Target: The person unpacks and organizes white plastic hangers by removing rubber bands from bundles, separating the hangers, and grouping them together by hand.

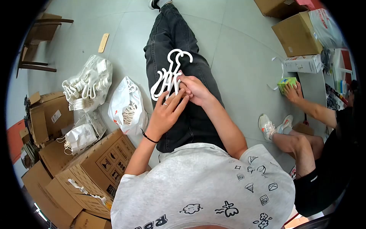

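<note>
Several white plastic hangers with curved hooks lie bunched above my lap, hooks pointing away from me. My right hand is closed around their right side, thumb along the stem. My left hand, wearing a ring, reaches across their lower ends. Its fingers are stretched and spread, with the fingertips touching the hangers and close to my right fingers. The left thumb is hidden, and the hangers' lower ends disappear behind both hands.
A clear bag of white hangers and an open white plastic bag sit left on the floor. Cardboard boxes stand near my left arm. At right, another person's hand touches a green box. A wooden strip lies beyond.
</note>
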`<state>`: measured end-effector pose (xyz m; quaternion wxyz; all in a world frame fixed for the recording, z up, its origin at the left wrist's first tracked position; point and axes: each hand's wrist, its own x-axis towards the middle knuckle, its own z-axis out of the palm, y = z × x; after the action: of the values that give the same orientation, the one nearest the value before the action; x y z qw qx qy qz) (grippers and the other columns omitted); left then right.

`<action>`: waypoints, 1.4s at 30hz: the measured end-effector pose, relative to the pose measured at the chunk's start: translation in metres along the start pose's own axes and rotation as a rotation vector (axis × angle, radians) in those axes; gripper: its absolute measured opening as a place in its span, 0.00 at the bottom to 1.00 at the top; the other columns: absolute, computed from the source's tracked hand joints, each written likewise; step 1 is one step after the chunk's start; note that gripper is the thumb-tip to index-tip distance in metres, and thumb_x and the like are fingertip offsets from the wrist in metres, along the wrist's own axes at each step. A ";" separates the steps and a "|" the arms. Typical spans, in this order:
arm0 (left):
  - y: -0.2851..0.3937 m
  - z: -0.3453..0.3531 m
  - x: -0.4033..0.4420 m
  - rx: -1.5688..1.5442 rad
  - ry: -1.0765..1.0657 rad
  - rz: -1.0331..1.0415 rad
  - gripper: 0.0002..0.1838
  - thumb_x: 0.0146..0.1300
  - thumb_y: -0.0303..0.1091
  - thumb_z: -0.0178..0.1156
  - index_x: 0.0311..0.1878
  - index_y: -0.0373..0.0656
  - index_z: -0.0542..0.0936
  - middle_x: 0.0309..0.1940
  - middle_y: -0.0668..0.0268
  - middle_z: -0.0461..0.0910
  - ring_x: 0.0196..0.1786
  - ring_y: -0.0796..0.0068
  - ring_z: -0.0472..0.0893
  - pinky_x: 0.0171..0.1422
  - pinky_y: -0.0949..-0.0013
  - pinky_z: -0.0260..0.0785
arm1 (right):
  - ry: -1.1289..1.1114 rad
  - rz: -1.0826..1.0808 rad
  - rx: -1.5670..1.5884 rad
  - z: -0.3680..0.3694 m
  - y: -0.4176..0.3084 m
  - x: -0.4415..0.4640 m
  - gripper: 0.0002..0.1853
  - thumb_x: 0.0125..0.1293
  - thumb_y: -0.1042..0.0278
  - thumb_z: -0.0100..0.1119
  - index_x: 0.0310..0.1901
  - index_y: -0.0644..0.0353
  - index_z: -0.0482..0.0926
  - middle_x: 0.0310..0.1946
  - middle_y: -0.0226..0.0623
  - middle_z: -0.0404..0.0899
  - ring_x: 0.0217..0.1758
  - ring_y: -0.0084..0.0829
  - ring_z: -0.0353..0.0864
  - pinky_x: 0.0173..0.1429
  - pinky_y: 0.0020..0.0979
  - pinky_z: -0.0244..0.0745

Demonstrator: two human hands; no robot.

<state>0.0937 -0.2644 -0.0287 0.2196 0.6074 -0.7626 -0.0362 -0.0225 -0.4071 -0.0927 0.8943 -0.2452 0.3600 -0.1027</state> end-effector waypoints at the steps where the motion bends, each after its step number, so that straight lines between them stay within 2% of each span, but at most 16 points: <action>1: 0.001 0.002 -0.003 -0.048 -0.011 -0.013 0.22 0.66 0.23 0.58 0.64 0.40 0.81 0.65 0.61 0.79 0.61 0.63 0.82 0.72 0.49 0.66 | -0.009 0.016 -0.020 -0.003 0.001 0.003 0.26 0.82 0.42 0.46 0.43 0.61 0.78 0.11 0.19 0.60 0.12 0.15 0.56 0.19 0.21 0.54; 7: -0.005 0.001 -0.028 -0.297 0.000 -0.196 0.24 0.61 0.19 0.62 0.63 0.39 0.81 0.60 0.52 0.79 0.58 0.54 0.81 0.62 0.55 0.76 | -0.167 0.024 0.136 -0.003 -0.010 -0.002 0.24 0.80 0.46 0.54 0.44 0.64 0.82 0.11 0.18 0.61 0.13 0.14 0.55 0.20 0.20 0.52; 8: -0.007 0.001 -0.025 -0.253 0.072 -0.221 0.24 0.59 0.17 0.64 0.60 0.40 0.83 0.59 0.49 0.78 0.57 0.51 0.82 0.56 0.60 0.79 | -0.101 -0.062 -0.143 -0.003 -0.006 0.004 0.21 0.78 0.50 0.58 0.45 0.64 0.83 0.13 0.18 0.64 0.14 0.12 0.57 0.21 0.20 0.52; 9: -0.009 0.004 -0.025 -0.258 0.082 -0.310 0.27 0.60 0.23 0.67 0.65 0.37 0.78 0.63 0.47 0.75 0.62 0.47 0.78 0.64 0.53 0.74 | -0.032 -0.146 -0.421 -0.002 -0.003 0.007 0.19 0.76 0.53 0.62 0.45 0.65 0.85 0.15 0.17 0.66 0.16 0.11 0.59 0.23 0.20 0.52; 11: 0.002 -0.012 0.002 0.082 0.112 -0.456 0.41 0.58 0.32 0.73 0.74 0.33 0.67 0.67 0.45 0.72 0.67 0.44 0.74 0.72 0.49 0.66 | 0.021 -0.199 -0.445 0.005 0.003 0.005 0.14 0.72 0.60 0.66 0.43 0.64 0.88 0.18 0.17 0.71 0.19 0.10 0.63 0.25 0.21 0.54; 14: 0.002 0.011 0.001 0.064 0.029 -0.622 0.55 0.55 0.42 0.76 0.78 0.26 0.55 0.69 0.41 0.68 0.72 0.42 0.68 0.78 0.46 0.56 | 0.161 -0.318 -0.433 0.014 0.004 0.000 0.14 0.70 0.60 0.68 0.39 0.66 0.89 0.20 0.21 0.77 0.23 0.11 0.68 0.27 0.21 0.62; 19: 0.007 0.008 0.025 -0.024 0.110 -0.648 0.54 0.53 0.40 0.74 0.76 0.24 0.56 0.66 0.41 0.69 0.67 0.40 0.71 0.74 0.42 0.60 | 0.161 -0.468 -0.451 0.033 -0.013 -0.026 0.13 0.69 0.64 0.69 0.39 0.70 0.88 0.27 0.28 0.85 0.30 0.15 0.79 0.35 0.22 0.74; 23: 0.003 -0.007 0.039 -0.185 0.251 -0.695 0.49 0.52 0.36 0.73 0.74 0.27 0.60 0.57 0.42 0.73 0.59 0.39 0.73 0.64 0.48 0.67 | -0.139 -0.440 -0.404 0.027 -0.020 -0.029 0.22 0.66 0.65 0.72 0.57 0.68 0.82 0.42 0.32 0.86 0.42 0.18 0.82 0.46 0.23 0.78; 25: 0.004 -0.023 0.044 -0.524 0.238 -0.686 0.49 0.51 0.37 0.73 0.74 0.29 0.61 0.56 0.42 0.74 0.59 0.39 0.74 0.64 0.47 0.68 | -0.085 -0.828 -0.662 0.026 -0.015 -0.026 0.33 0.66 0.63 0.73 0.69 0.65 0.72 0.54 0.33 0.82 0.53 0.22 0.81 0.57 0.26 0.77; 26: 0.002 -0.015 0.039 -0.401 0.244 -0.584 0.49 0.51 0.37 0.72 0.75 0.30 0.62 0.57 0.41 0.73 0.59 0.38 0.74 0.64 0.48 0.69 | -0.188 -0.792 -0.775 0.016 -0.013 -0.019 0.43 0.63 0.61 0.75 0.75 0.64 0.64 0.62 0.37 0.76 0.65 0.28 0.76 0.68 0.32 0.73; 27: 0.007 -0.018 0.040 -0.402 0.126 -0.594 0.51 0.51 0.38 0.73 0.76 0.30 0.60 0.63 0.35 0.69 0.63 0.34 0.72 0.70 0.48 0.67 | -0.273 -0.314 -0.521 0.016 -0.015 -0.032 0.42 0.63 0.61 0.73 0.75 0.63 0.65 0.65 0.41 0.74 0.70 0.33 0.72 0.74 0.36 0.67; 32: 0.017 -0.009 0.020 -0.389 0.011 -0.433 0.60 0.51 0.38 0.79 0.82 0.38 0.52 0.81 0.34 0.41 0.81 0.27 0.50 0.82 0.45 0.53 | -0.333 -0.411 0.274 0.012 -0.001 -0.008 0.24 0.67 0.67 0.58 0.65 0.61 0.73 0.71 0.53 0.71 0.76 0.47 0.68 0.82 0.47 0.59; 35: -0.010 -0.011 -0.016 -0.627 0.110 -0.566 0.38 0.61 0.34 0.71 0.74 0.42 0.70 0.78 0.47 0.63 0.76 0.45 0.68 0.79 0.53 0.63 | -0.180 -0.553 0.267 -0.028 -0.011 0.005 0.15 0.69 0.67 0.55 0.54 0.61 0.76 0.67 0.55 0.74 0.78 0.56 0.65 0.83 0.52 0.58; 37: -0.055 0.009 -0.056 -0.498 0.409 -0.881 0.14 0.72 0.29 0.58 0.57 0.38 0.83 0.51 0.55 0.87 0.56 0.61 0.86 0.63 0.64 0.75 | -0.195 -0.559 0.187 -0.053 -0.013 0.014 0.15 0.70 0.67 0.53 0.56 0.62 0.76 0.57 0.51 0.79 0.78 0.55 0.65 0.83 0.51 0.59; 39: -0.125 0.041 -0.105 -0.308 0.519 -1.104 0.12 0.73 0.28 0.53 0.47 0.33 0.85 0.42 0.49 0.88 0.47 0.50 0.87 0.54 0.56 0.77 | -0.163 -0.550 0.135 -0.052 -0.009 0.017 0.17 0.72 0.67 0.53 0.59 0.63 0.75 0.49 0.44 0.80 0.74 0.51 0.71 0.79 0.48 0.65; 42: -0.238 0.149 -0.243 -0.037 -0.128 -1.333 0.16 0.69 0.36 0.58 0.50 0.35 0.86 0.48 0.41 0.85 0.52 0.42 0.85 0.60 0.48 0.76 | -0.156 -0.421 0.136 -0.051 0.009 0.031 0.20 0.74 0.65 0.54 0.63 0.65 0.75 0.47 0.39 0.80 0.60 0.41 0.79 0.68 0.40 0.72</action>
<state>0.2944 -0.1285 -0.3108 0.1151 0.9413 -0.2350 -0.2132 -0.0356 -0.4291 -0.1476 0.8928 -0.2611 0.2229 -0.2916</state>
